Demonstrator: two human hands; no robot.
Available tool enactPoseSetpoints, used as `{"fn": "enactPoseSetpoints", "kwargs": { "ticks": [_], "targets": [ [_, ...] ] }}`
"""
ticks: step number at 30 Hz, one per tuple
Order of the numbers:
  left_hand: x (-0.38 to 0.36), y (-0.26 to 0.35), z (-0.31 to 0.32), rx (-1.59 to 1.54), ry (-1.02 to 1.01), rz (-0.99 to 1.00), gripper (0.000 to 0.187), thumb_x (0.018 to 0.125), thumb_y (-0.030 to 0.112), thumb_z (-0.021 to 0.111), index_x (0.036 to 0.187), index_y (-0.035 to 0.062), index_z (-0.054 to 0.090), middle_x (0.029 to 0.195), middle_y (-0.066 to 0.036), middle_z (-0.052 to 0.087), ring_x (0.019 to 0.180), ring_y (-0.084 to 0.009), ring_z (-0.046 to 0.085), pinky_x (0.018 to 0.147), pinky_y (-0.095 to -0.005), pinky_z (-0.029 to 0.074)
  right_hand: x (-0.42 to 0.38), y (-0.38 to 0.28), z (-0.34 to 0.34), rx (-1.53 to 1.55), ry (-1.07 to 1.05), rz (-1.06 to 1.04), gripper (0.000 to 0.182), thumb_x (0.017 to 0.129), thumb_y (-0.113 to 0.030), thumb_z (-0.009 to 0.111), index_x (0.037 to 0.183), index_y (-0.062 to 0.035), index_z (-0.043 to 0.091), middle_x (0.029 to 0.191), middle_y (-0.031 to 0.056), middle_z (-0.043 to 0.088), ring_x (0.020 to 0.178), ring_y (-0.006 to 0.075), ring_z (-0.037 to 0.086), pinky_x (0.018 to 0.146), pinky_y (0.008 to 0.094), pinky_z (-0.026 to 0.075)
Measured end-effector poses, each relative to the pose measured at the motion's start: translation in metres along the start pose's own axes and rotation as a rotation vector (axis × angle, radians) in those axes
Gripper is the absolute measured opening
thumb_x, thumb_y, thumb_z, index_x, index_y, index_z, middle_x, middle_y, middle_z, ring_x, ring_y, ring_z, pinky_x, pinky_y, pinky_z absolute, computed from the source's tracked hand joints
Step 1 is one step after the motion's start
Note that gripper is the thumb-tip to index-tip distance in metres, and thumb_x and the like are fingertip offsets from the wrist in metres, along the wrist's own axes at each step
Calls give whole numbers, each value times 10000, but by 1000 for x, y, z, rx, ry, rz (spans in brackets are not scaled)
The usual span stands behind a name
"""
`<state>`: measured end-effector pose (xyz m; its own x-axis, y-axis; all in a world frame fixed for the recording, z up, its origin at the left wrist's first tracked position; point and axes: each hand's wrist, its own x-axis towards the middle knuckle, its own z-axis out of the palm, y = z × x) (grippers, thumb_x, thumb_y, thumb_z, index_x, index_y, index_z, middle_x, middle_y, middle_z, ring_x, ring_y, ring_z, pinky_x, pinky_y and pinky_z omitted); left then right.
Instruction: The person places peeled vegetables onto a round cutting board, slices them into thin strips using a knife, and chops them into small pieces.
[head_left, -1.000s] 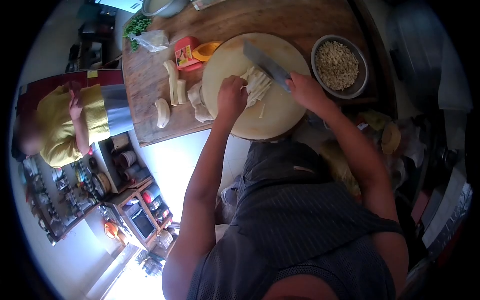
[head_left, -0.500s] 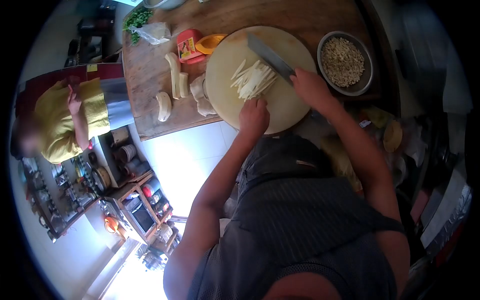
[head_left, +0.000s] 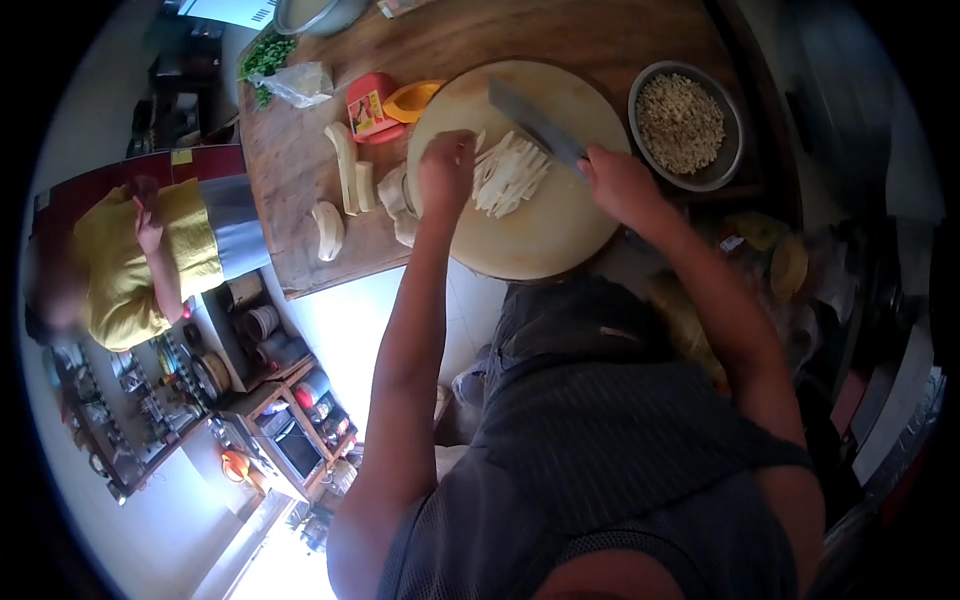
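Note:
My right hand (head_left: 622, 186) grips the handle of a cleaver (head_left: 535, 120), its broad blade lying over the round chopping board (head_left: 540, 245). Beside the blade is a loose pile of pale cut strips (head_left: 510, 175), probably a peeled vegetable. My left hand (head_left: 446, 172) is over the board's left side with fingers closed, and one pale strip (head_left: 481, 140) shows at its fingertips. Left of the board are peeled pale lengths (head_left: 343, 165) and a shorter curved piece (head_left: 327, 230). A pale, flattish piece (head_left: 397, 205) lies partly hidden behind my left wrist.
A metal bowl (head_left: 737, 150) of chopped pale bits stands right of the board. A red container (head_left: 370, 105), an orange scoop-like piece (head_left: 412, 101), a plastic bag (head_left: 303, 85) and green herbs (head_left: 264, 60) lie on the wooden table (head_left: 480, 30). Another person in a yellow shirt (head_left: 150, 260) is at the left.
My left hand has moved up and left from the pile's lower edge to the board's left side. My right hand still holds the cleaver in nearly the same place.

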<state>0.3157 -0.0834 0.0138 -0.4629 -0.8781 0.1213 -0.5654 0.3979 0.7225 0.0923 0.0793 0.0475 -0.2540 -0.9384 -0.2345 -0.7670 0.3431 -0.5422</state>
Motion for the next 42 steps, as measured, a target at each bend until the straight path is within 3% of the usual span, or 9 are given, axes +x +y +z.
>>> {"fn": "enactPoseSetpoints", "kwargs": {
  "ticks": [3, 5, 8, 10, 12, 15, 19, 33, 42],
  "targets": [
    [7, -23, 8, -13, 45, 65, 141, 918, 124, 669, 1012, 40, 731, 955, -129, 733, 893, -260, 708, 803, -366, 550, 0, 1, 6, -24, 19, -37, 207, 1005, -243, 536, 971, -42, 572, 809, 219, 685, 792, 440, 678, 697, 562, 521],
    [8, -20, 18, -373, -108, -121, 179, 927, 135, 669, 1059, 25, 715, 972, -107, 737, 906, -208, 711, 831, -352, 549, -1, -2, 7, -46, 32, -60, 202, 1005, -239, 534, 971, -44, 570, 794, 216, 685, 774, 436, 681, 684, 557, 527],
    [-2, -19, 29, -417, -157, -77, 212, 932, 149, 672, 1086, 6, 698, 981, -92, 739, 912, -168, 697, 840, -347, 547, -4, -4, 12, -81, 33, -72, 181, 999, -219, 524, 969, -45, 565, 782, 216, 688, 754, 417, 694, 665, 542, 544],
    [-6, -7, 26, -457, -161, -76, 232, 866, 138, 725, 1051, 4, 685, 1007, -119, 713, 946, -220, 685, 840, -352, 552, -9, -5, 18, -117, 43, -155, 158, 987, -196, 523, 966, -45, 563, 758, 204, 692, 729, 406, 704, 649, 535, 556],
    [-7, 0, 24, -278, -114, 193, 275, 774, 143, 797, 996, 33, 678, 1058, -128, 669, 1026, -297, 637, 879, -396, 535, -11, -9, 21, -132, 26, -142, 152, 983, -190, 521, 970, -45, 564, 750, 198, 694, 725, 400, 708, 649, 535, 558],
    [-12, 10, 21, -89, -152, 448, 317, 708, 152, 842, 967, 74, 676, 1133, -127, 624, 1097, -336, 575, 938, -431, 494, -12, -14, 17, -137, 26, -136, 141, 978, -181, 521, 979, -48, 568, 733, 188, 695, 715, 397, 710, 647, 533, 561],
    [-24, 15, 28, 27, -151, 538, 313, 648, 185, 834, 916, 137, 680, 1110, -83, 641, 1106, -339, 563, 946, -453, 463, -11, -10, 14, -109, 55, -157, 135, 980, -186, 530, 991, -58, 572, 745, 187, 693, 727, 400, 704, 656, 529, 557],
    [-22, 6, 37, 65, -128, 556, 225, 721, 175, 793, 894, 117, 661, 1090, -76, 663, 1090, -323, 588, 958, -442, 467, -59, -19, -28, -114, -37, -103, 146, 990, -198, 529, 1022, -56, 537, 792, 208, 670, 775, 443, 660, 662, 555, 503],
    [-24, 5, 37, 78, -136, 562, 206, 736, 188, 800, 894, 117, 687, 1075, -83, 668, 1081, -327, 588, 970, -436, 462, -11, -15, 18, -41, 53, -170, 141, 939, -172, 563, 1022, -59, 570, 814, 210, 688, 801, 437, 678, 699, 559, 522]
  ]
}}
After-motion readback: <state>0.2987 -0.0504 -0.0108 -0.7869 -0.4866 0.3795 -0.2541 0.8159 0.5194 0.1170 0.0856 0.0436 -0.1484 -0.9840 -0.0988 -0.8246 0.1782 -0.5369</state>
